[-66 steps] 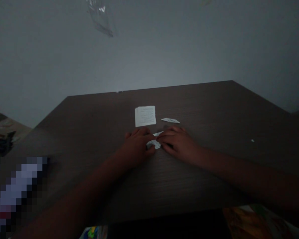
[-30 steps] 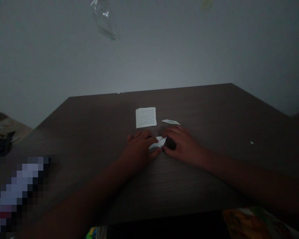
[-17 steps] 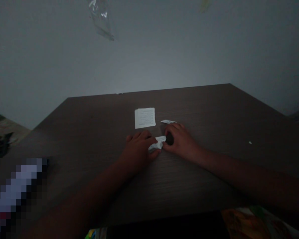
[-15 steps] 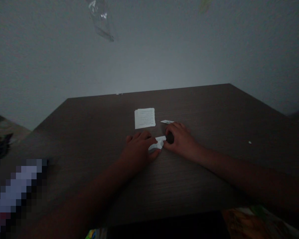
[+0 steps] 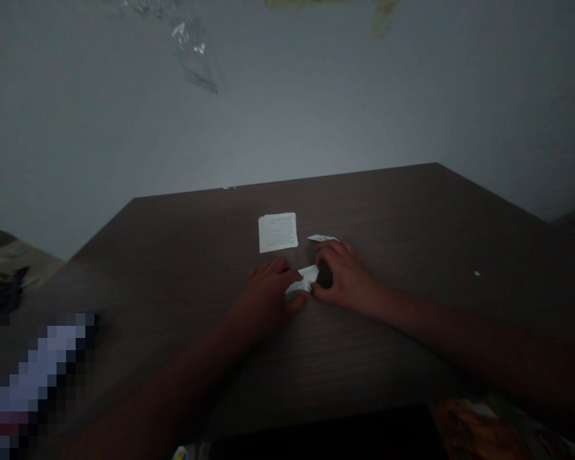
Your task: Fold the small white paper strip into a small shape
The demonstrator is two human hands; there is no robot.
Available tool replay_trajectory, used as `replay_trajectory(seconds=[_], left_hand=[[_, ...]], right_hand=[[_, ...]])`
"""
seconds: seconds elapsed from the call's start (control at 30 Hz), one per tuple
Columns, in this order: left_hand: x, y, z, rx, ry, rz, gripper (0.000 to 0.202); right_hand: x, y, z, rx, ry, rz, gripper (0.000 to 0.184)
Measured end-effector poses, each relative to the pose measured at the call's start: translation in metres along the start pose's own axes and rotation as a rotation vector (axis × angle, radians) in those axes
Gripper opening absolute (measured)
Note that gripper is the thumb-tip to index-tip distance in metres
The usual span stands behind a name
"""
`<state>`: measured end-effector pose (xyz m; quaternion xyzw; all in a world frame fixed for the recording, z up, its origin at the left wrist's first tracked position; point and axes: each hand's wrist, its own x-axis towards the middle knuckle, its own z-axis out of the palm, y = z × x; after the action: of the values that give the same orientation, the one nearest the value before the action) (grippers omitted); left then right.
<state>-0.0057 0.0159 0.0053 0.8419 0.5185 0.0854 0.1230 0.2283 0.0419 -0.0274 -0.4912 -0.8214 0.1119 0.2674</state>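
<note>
A small printed piece of paper (image 5: 308, 277), folded or creased, lies between my two hands on the dark table. My left hand (image 5: 271, 291) is closed on its left part, thumb at the near edge and fingers over the top. At the paper's right end, my right hand (image 5: 345, 275) curls with thumb and forefinger on its edge. Beyond my left hand rests a stack of square printed papers (image 5: 278, 232). Another folded paper (image 5: 322, 238) lies just past my right fingers, partly hidden by them.
The dark wooden table (image 5: 388, 211) meets a pale wall. A tiny paper scrap (image 5: 477, 273) lies at the right. A blurred-out flat object (image 5: 38, 377) is at the left edge. Clear plastic (image 5: 194, 54) hangs on the wall.
The view has tilted up slightly, so the scene sits lower. My right thumb and forefinger have shifted a little at the paper's right end; both hands stay on it.
</note>
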Motion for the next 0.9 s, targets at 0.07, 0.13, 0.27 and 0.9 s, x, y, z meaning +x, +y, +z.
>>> replay_trajectory(seconds=[0.07,0.13,0.27,0.9], left_hand=[[0.000,-0.001,0.002,-0.004,0.015,0.016,0.027],[0.000,-0.001,0.002,-0.010,0.022,0.030,0.027],[0.000,0.001,-0.003,-0.022,0.004,0.029,0.023],[-0.005,0.009,-0.004,0.013,-0.002,0.049,0.024]], right_hand=[[-0.003,-0.004,0.002,0.012,-0.006,-0.009,0.039],[-0.003,-0.006,0.003,0.022,0.002,-0.008,0.041],[0.003,0.000,0.005,0.011,0.026,0.035,0.039],[-0.007,-0.003,-0.001,0.019,-0.044,-0.038,0.045]])
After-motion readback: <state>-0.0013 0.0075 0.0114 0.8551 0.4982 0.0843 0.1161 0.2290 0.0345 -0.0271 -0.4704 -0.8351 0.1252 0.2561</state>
